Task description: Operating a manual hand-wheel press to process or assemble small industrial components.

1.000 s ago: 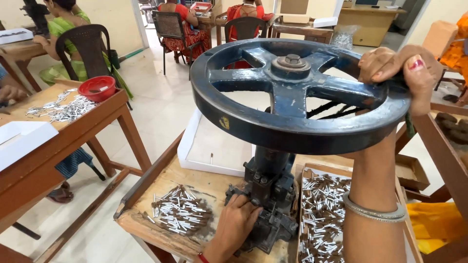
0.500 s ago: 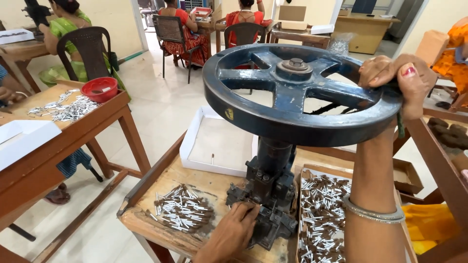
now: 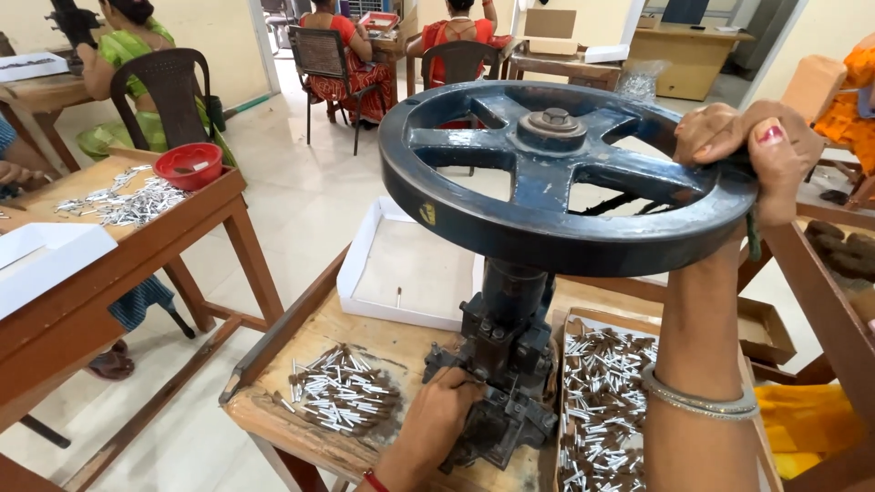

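Right hand (image 3: 752,150) clenched over the rim of the dark blue handwheel (image 3: 565,173), at its far right side. Left hand (image 3: 437,415) down at the base of the hand press (image 3: 497,383), near the front edge of the wooden bench (image 3: 273,364), fingertips tucked against the die; grasp on a piece hidden, cannot tell. Small white sticks (image 3: 342,392) heaped just left, more in the tray (image 3: 602,410) to the right. Main risk: wheel spun with fingers under the ram, hence a pinch. Lesser risk: piece seated crooked, jammed or crushed.
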